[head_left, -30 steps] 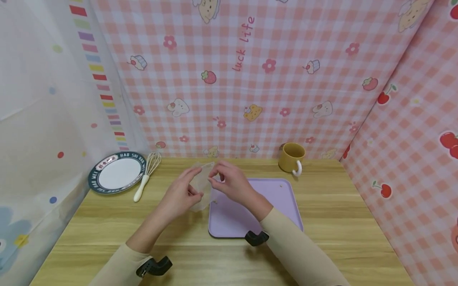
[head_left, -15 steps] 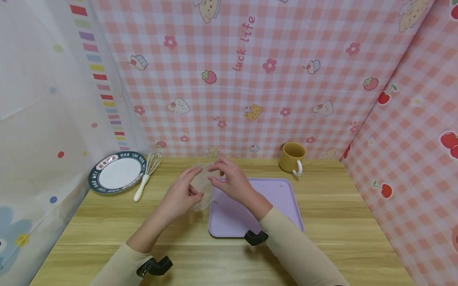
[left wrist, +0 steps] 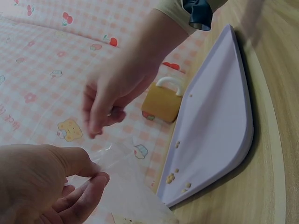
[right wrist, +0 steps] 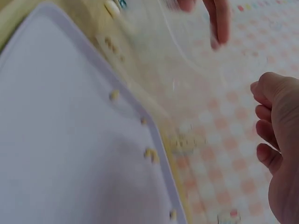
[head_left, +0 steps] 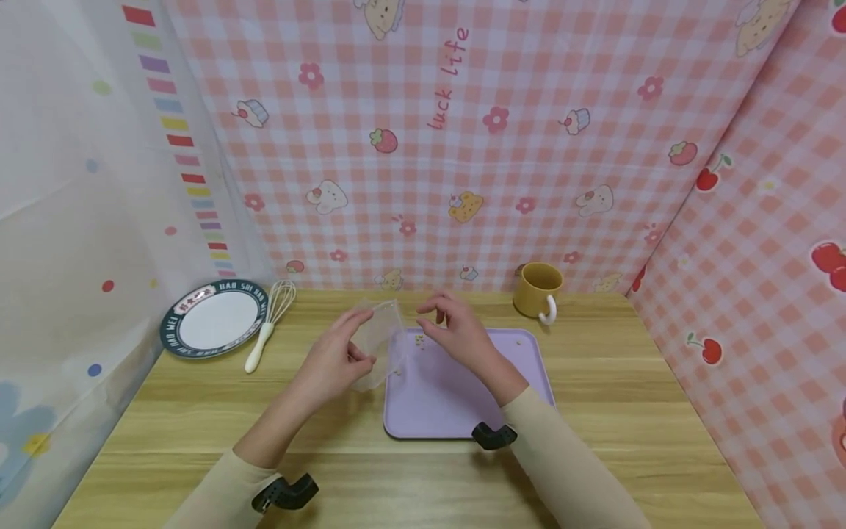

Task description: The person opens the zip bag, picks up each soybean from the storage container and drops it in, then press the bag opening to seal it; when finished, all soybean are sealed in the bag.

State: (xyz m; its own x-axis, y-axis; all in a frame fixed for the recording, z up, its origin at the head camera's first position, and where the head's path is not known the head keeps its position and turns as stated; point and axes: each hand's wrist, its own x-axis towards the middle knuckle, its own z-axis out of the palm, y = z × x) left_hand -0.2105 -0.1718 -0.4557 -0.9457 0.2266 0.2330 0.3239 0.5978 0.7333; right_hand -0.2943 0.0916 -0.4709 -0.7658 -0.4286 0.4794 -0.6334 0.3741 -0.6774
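My left hand (head_left: pixel 333 356) pinches a clear plastic zip bag (head_left: pixel 386 334) over the left edge of a lilac tray (head_left: pixel 449 400). In the left wrist view its thumb and forefinger grip the top of the bag (left wrist: pixel 128 186). Just right of the bag, my right hand (head_left: pixel 459 334) hangs above the tray's back edge, fingers loosely bent and thumb apart from the forefinger, holding nothing visible. Several small yellowish kernels (left wrist: pixel 170 178) lie on the tray. A few more kernels (right wrist: pixel 112 45) show in the low part of the bag in the right wrist view.
A mustard mug (head_left: pixel 538 290) with a white handle stands behind the tray at the right. At the back left are a dark-rimmed white plate (head_left: pixel 221 323) and a whisk (head_left: pixel 267 330). A pink checked cloth (head_left: pixel 423 184) rises behind the wooden table (head_left: pixel 370 477).
My right hand has come away from the bag's mouth and moved right, uncovering kernels at the tray's back left. The left hand keeps its hold on the bag.
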